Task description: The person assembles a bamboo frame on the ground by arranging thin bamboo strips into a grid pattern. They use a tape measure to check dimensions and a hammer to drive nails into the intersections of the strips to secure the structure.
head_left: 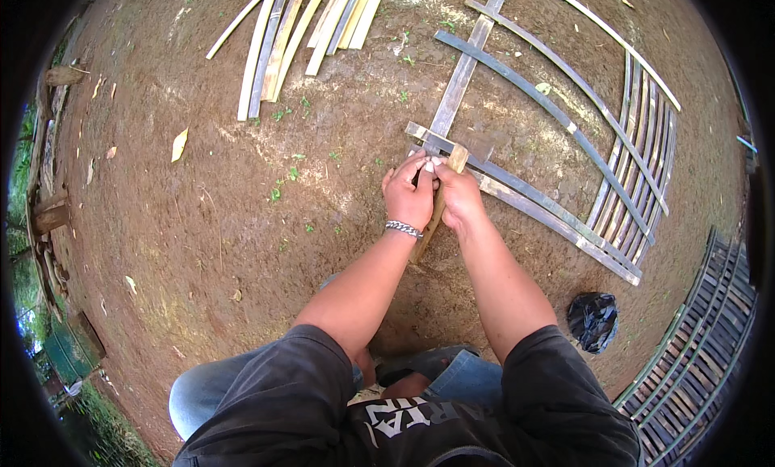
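My left hand [408, 194], with a chain bracelet at the wrist, has its fingers pinched at the near corner of a frame of wooden slats [557, 221]. What those fingertips hold is too small to make out. Close beside it, my right hand [460, 196] is closed around a wooden stick [433, 231] that slants down between my forearms. Its fingertips meet those of the left hand. The slat ends cross just beyond both hands, where a long upright slat [462, 79] joins the frame. My fingers partly hide that joint.
Loose slats [278, 51] lie on the dirt ground [161, 249] at the far left. Curved crosspieces [557, 116] run right to a row of parallel slats [634, 156]. A black plastic bag [593, 322] sits at right, near a finished-looking slatted panel [694, 346].
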Demonstrator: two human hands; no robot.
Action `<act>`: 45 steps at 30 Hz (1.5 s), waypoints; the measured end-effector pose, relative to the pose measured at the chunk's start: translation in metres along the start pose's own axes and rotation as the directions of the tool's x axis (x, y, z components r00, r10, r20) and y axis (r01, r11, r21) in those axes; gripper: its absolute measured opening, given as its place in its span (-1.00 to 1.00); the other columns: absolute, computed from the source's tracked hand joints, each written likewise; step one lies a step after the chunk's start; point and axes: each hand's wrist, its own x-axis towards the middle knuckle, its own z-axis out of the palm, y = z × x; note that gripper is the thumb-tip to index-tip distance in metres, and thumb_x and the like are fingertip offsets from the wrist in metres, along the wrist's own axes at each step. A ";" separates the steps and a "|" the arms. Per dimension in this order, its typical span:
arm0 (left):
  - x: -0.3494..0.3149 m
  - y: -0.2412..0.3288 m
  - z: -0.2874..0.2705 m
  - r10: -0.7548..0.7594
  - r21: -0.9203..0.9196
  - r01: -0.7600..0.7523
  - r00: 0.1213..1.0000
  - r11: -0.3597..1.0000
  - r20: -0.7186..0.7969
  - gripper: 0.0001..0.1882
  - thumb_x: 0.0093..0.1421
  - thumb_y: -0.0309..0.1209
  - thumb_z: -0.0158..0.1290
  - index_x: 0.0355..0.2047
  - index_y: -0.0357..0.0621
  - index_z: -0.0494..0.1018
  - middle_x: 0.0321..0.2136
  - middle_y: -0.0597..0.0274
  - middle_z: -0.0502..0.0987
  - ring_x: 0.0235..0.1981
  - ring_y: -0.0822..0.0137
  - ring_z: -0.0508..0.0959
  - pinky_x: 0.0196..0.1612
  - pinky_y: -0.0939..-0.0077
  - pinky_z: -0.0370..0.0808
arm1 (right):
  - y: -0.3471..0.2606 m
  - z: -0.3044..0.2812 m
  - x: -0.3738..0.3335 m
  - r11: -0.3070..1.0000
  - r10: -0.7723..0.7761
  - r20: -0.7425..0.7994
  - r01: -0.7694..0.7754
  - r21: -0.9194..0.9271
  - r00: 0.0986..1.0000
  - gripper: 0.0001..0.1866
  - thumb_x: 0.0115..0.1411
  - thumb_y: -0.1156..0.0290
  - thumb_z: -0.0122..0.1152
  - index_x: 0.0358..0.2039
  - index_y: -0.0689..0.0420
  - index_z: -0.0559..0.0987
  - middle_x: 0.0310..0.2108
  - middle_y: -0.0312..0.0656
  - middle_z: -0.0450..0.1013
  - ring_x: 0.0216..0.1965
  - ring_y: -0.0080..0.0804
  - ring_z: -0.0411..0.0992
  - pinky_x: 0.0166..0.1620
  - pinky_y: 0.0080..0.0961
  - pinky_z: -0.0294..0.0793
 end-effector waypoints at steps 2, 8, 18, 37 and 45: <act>0.002 -0.003 0.005 -0.092 -0.171 0.088 0.996 0.981 -0.018 -0.81 0.25 -0.35 0.12 -0.20 -0.09 0.66 -0.02 0.22 0.66 0.10 0.21 0.58 0.31 0.10 0.20 | 0.001 -0.001 0.006 0.999 -0.008 0.027 0.009 -0.049 1.000 -0.90 0.33 0.47 0.21 -0.20 0.22 0.56 -0.39 -0.29 0.52 -0.48 -0.56 0.41 -0.45 -0.53 0.43; 0.003 -0.002 0.012 -0.045 -0.044 0.040 0.990 0.998 -0.133 -0.85 0.21 -0.38 0.16 -0.26 -0.10 0.67 -0.14 0.23 0.70 0.02 0.23 0.63 0.28 0.14 0.23 | -0.005 -0.015 0.004 0.974 0.006 0.003 -0.006 -0.225 1.000 -0.86 0.32 0.43 0.22 -0.18 0.20 0.56 -0.41 -0.27 0.51 -0.51 -0.57 0.40 -0.46 -0.55 0.41; 0.003 0.000 0.011 0.248 0.307 -0.178 0.946 0.935 -0.208 -0.90 0.16 -0.36 0.20 -0.33 -0.01 0.66 -0.17 0.33 0.70 -0.03 0.34 0.63 0.12 0.28 0.28 | -0.007 -0.035 -0.004 0.895 -0.169 -0.120 0.102 -0.435 0.978 -0.84 0.27 0.42 0.23 -0.19 0.22 0.57 -0.43 -0.21 0.55 -0.54 -0.54 0.40 -0.43 -0.55 0.42; 0.012 -0.020 0.021 0.453 0.424 -0.344 0.872 0.838 -0.187 -0.86 0.09 -0.42 0.22 -0.30 -0.06 0.59 -0.15 0.31 0.65 0.01 0.15 0.52 0.13 0.15 0.35 | -0.010 -0.036 -0.004 0.890 -0.112 -0.093 0.058 -0.453 0.989 -0.87 0.24 0.48 0.20 -0.22 0.24 0.57 -0.45 -0.20 0.55 -0.55 -0.53 0.39 -0.44 -0.54 0.40; 0.014 -0.016 0.023 0.451 0.404 -0.352 0.875 0.844 -0.179 -0.85 0.09 -0.44 0.22 -0.30 -0.06 0.58 -0.16 0.29 0.64 -0.01 0.13 0.52 0.13 0.14 0.36 | -0.021 -0.051 -0.016 0.824 -0.098 0.009 0.086 -0.561 0.995 -0.82 0.26 0.42 0.25 -0.19 0.23 0.54 -0.45 -0.24 0.53 -0.53 -0.57 0.38 -0.43 -0.55 0.38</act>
